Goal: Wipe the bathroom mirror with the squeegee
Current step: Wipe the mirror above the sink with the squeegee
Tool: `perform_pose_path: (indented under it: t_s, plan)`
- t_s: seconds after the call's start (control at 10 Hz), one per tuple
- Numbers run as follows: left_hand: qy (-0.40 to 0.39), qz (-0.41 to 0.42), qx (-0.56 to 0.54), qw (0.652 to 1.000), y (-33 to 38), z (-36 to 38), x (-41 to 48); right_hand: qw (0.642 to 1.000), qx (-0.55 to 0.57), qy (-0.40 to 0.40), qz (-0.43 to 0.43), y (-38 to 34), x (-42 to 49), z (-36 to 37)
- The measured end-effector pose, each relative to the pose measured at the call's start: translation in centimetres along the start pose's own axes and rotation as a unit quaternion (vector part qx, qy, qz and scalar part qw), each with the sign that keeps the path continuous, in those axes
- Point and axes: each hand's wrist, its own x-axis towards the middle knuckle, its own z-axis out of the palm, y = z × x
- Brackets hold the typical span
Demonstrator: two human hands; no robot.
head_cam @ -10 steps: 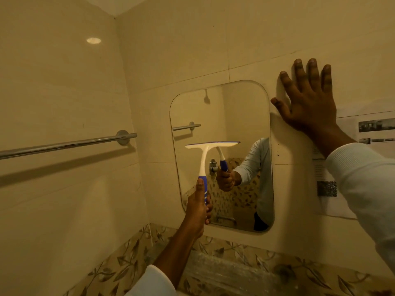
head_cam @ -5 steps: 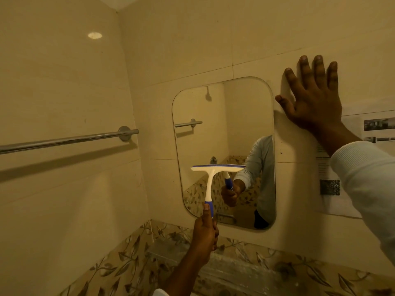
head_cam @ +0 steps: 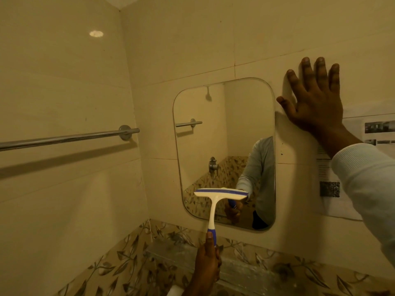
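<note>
Head view: squeegee (head_cam: pixel 221 194) blade flat on lower part of mirror (head_cam: pixel 224 129), just above left hand (head_cam: pixel 208 260), whose fingers are clenched round blue handle end. Step: downward wipe stroke, near bottom edge. Next move, by my judgement: lift off, reset at top for strip toward right-hand side. Right hand (head_cam: pixel 314 103) empty, fingers spread flat on wall tile just beside mirror's right edge. Towel rail (head_cam: pixel 64 138) well left, paper notice (head_cam: pixel 342 178) beyond right wrist. Nothing blocking stroke.

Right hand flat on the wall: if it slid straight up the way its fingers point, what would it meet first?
Probably nothing: above the right hand, the wall looks bare up to the picture's top edge.
</note>
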Motion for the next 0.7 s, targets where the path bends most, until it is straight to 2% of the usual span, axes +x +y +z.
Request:
perform_pose_path:
  t_s: [0.4, 0.6, 0.7]
  plan:
    - [0.013, 0.010, 0.010, 1.000, -2.6, -0.7, -0.5, 1.000, -0.003, 0.004, -0.003, 0.1, 0.0, 0.3]
    - [0.077, 0.000, 0.034, 0.996, -5.4, -1.7, -0.9, 1.000, 0.002, 0.007, -0.002, 0.1, 0.1, 0.4]
    - [0.080, 0.084, 0.068, 0.991, -6.5, -2.3, -2.2, 1.000, 0.002, 0.007, -0.003, 0.2, 0.0, 0.3]
